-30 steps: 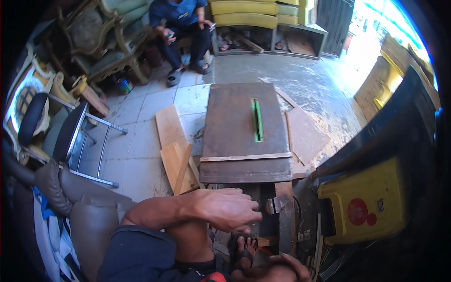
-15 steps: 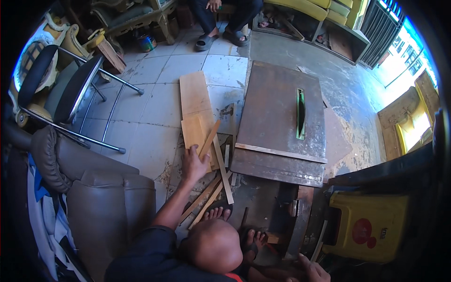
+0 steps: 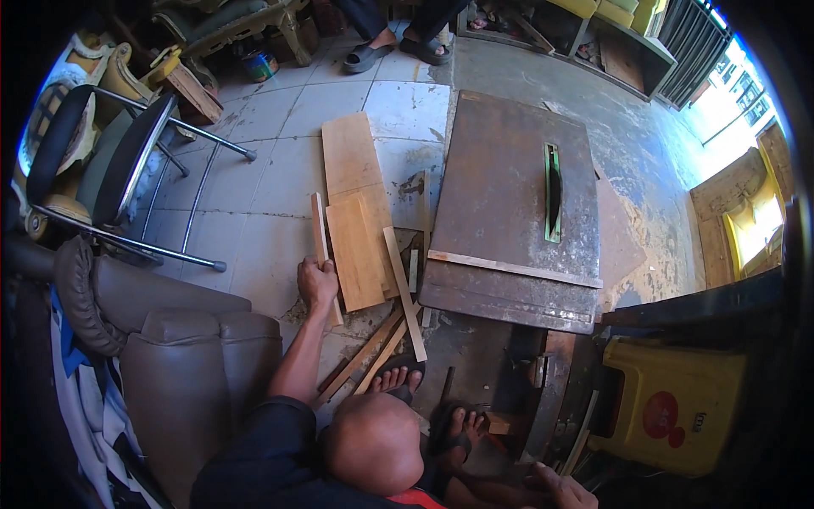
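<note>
My left hand (image 3: 317, 283) is closed around a narrow wooden strip (image 3: 319, 227), which stands along the left edge of the boards. Beside it, a short light-brown board (image 3: 356, 254) lies over the near end of a longer wooden board (image 3: 349, 153) on the tiles. Another wooden strip (image 3: 404, 293) rests at an angle just right of the boards. At the lower right edge, my right hand (image 3: 564, 490) is low beside a dark, worn bar (image 3: 547, 399). Its fingers are partly cut off and in shadow, so I cannot tell whether it grips anything.
A table saw's dark top (image 3: 500, 187) with a green-edged slot stands to the right, a wooden batten (image 3: 513, 268) across it. A yellow plastic stool (image 3: 670, 407), a metal-legged chair (image 3: 127, 170) and a brown armchair (image 3: 195, 356) surround me. A person's sandalled feet (image 3: 398, 51) are at the far side.
My left hand has moved left with the wooden strip, from on top of the boards to beside their left edge. The strip now points more upright. My right hand stays at the lower right.
</note>
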A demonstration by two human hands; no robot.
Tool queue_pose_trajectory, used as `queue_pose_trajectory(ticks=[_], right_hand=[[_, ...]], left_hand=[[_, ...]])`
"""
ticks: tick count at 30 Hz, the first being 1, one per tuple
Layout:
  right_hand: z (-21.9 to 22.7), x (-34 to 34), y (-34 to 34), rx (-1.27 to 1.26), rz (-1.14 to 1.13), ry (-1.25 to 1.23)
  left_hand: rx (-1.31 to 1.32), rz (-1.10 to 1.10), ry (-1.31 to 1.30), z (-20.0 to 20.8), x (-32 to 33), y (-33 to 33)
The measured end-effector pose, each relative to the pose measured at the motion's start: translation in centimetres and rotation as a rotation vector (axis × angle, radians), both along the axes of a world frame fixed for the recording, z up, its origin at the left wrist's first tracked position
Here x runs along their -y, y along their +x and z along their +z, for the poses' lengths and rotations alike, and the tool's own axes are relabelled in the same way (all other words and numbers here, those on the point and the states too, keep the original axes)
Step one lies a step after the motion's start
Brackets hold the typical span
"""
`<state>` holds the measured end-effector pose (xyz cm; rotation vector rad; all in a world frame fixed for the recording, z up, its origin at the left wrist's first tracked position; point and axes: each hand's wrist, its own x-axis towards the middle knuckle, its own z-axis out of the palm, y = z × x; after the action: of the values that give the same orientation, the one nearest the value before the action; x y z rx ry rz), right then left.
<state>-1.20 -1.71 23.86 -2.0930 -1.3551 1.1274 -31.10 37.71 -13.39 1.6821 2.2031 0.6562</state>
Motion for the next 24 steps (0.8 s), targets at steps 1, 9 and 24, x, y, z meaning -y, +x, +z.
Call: queue_pose_trajectory(ticks=[1, 9, 24], right_hand=[[0.0, -0.2, 0.2, -0.02, 0.009, -0.004], [-0.6, -1.0, 0.6, -0.058, 0.082, 0.079], [-1.2, 0.0, 1.4, -0.098, 0.092, 0.172]], left_hand=[[-0.034, 0.009, -0.031, 0.2, -0.3, -0.3], [0.02, -0.11, -0.171, 0.2, 2.8, 6.6], [1.957, -0.189, -0.367, 5.4, 1.3, -0.6]])
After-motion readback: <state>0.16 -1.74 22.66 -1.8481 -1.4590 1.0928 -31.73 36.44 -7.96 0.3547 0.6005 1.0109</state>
